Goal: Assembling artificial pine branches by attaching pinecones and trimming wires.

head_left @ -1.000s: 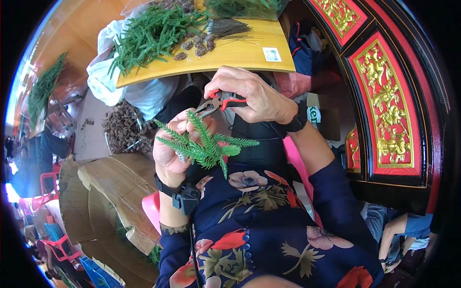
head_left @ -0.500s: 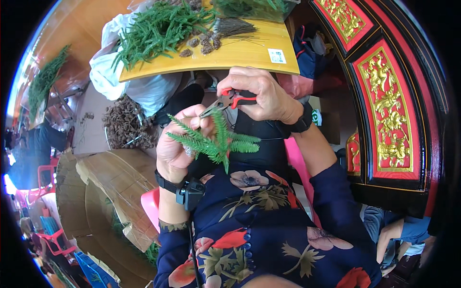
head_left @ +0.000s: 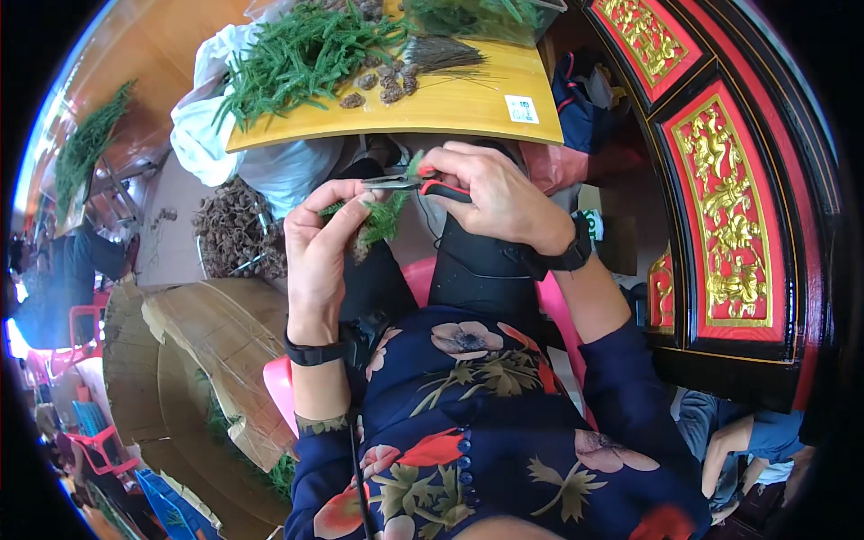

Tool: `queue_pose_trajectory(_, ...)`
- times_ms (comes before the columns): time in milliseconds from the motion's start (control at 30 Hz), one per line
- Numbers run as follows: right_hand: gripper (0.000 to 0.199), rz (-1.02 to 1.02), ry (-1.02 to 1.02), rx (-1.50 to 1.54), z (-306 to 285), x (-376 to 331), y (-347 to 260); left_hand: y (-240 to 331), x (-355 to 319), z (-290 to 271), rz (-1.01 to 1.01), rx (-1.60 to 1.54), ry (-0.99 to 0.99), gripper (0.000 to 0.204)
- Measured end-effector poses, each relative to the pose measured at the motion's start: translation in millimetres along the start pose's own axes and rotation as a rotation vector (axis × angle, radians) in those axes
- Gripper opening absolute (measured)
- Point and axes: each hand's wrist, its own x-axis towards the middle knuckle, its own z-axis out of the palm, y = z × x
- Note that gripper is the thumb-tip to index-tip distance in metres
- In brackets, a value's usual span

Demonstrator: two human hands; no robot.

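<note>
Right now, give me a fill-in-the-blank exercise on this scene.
The pliers are in the person's ____ hand.
The left hand holds a conifer sprig coloured ____.
In this view, the conifer pile lies to the ____ of the dark wires.
The gold carvings have a ____ background.
Missing words: right; green; left; red.

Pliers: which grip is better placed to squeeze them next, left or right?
Right, I'd judge: the right grip is closed around the pliers, whose nose points toward the left grip. The left seems occupied, pinching the green sprig.
</note>
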Motion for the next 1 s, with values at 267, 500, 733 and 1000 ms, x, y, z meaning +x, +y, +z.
queue_pose_trajectory(267,0.026,-0.145,0.009,0.095,-3,9,4,-8,5,-13,-0.196,-0.363,-0.249,0.012)
queue_pose_trajectory(500,0.021,0.022,0.026,-0.020,0,5,0,-9,5,-2,-0.050,-0.097,-0.093,0.010)
queue_pose_trajectory(733,0.014,0.252,0.164,0.098,7,-4,-7,-18,5,2,0.331,0.534,0.220,0.006)
queue_pose_trajectory(1000,0.016,0.266,0.041,0.002,9,-13,-26,-10,0,11,0.307,0.382,0.222,0.006)
